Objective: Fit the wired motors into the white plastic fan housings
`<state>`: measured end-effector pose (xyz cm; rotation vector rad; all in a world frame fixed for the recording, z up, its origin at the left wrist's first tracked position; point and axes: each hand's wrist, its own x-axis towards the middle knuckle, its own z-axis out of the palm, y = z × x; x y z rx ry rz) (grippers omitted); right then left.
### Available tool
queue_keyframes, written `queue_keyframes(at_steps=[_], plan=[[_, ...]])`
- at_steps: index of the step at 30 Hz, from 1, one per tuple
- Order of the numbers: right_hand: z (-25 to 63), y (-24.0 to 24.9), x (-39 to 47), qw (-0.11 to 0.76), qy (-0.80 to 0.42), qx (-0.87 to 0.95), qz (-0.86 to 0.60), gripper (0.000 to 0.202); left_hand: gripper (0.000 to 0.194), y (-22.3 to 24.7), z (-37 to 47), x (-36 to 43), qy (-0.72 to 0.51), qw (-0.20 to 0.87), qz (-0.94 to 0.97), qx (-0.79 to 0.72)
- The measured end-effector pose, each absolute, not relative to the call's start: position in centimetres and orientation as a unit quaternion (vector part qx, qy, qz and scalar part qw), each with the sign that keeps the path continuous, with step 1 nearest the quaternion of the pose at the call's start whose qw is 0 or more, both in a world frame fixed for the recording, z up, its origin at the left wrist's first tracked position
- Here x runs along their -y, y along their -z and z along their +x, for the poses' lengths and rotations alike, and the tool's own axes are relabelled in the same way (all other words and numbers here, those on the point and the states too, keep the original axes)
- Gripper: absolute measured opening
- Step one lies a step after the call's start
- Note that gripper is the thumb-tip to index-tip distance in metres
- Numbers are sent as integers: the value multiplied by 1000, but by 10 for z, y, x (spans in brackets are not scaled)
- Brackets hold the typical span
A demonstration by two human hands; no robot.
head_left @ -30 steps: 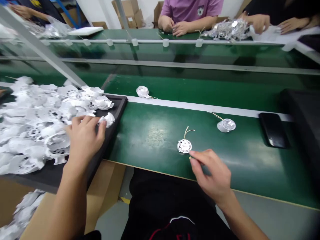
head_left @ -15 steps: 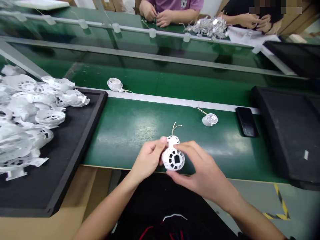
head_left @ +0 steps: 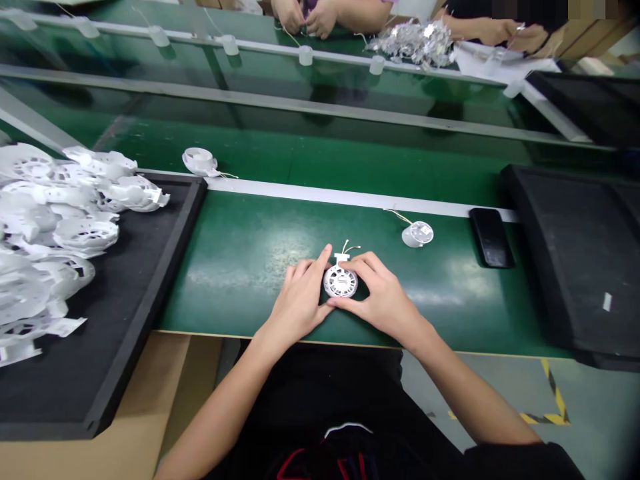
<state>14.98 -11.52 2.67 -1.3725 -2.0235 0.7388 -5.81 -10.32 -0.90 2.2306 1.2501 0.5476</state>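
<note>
A round white slotted plastic housing (head_left: 341, 281) lies over the green work surface, its narrow neck and two thin wires pointing away from me. My left hand (head_left: 303, 290) grips its left rim with thumb and fingers. From the other side, my right hand (head_left: 377, 287) holds the right rim, thumb at the near edge and fingertips by the neck. Farther right stands a small clear-white cylindrical part (head_left: 417, 234) with wires trailing from it. A similar white housing with wires (head_left: 200, 162) rests on the white strip at the upper left.
A black tray (head_left: 135, 333) at left carries a heap of white plastic housings (head_left: 35, 227). At right lie a black phone (head_left: 491, 238) and a dark tray (head_left: 560, 267). Across the bench, two people's hands work near a silvery pile (head_left: 413, 43).
Both hands have moved the housing forward and down onto the green surface. It was tilted up with its slotted face and neck showing; now it lies flatter between both hands.
</note>
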Motion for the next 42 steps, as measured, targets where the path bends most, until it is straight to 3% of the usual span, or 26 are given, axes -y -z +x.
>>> queue_keyframes(at_steps=[9, 21, 25, 30, 34, 36, 39, 42], plan=[[152, -23, 114, 276, -290, 745, -533, 51, 112, 9, -58, 103, -198, 253, 829, -457], [162, -26, 100, 191, -268, 798, -505, 48, 107, 12, -55, 105, -198, 269, 826, -455], [162, -24, 98, 166, -232, 813, -507, 50, 90, 1, -64, 101, -206, 312, 828, -416], [153, -24, 109, 252, -211, 804, -495, 50, 38, -23, -68, 88, -245, 484, 714, -442], [156, -28, 111, 354, -173, 786, -477, 57, 40, -36, -50, 71, -255, 595, 653, -394], [175, -32, 103, 352, -149, 784, -489, 59, 43, -38, -41, 51, -267, 549, 695, -380], [221, -34, 85, 348, -106, 726, -583, 54, 52, -35, -35, -3, -282, 299, 793, -450], [251, -29, 78, 353, -140, 675, -633, 40, 52, -34, -40, -71, -257, 71, 786, -558]])
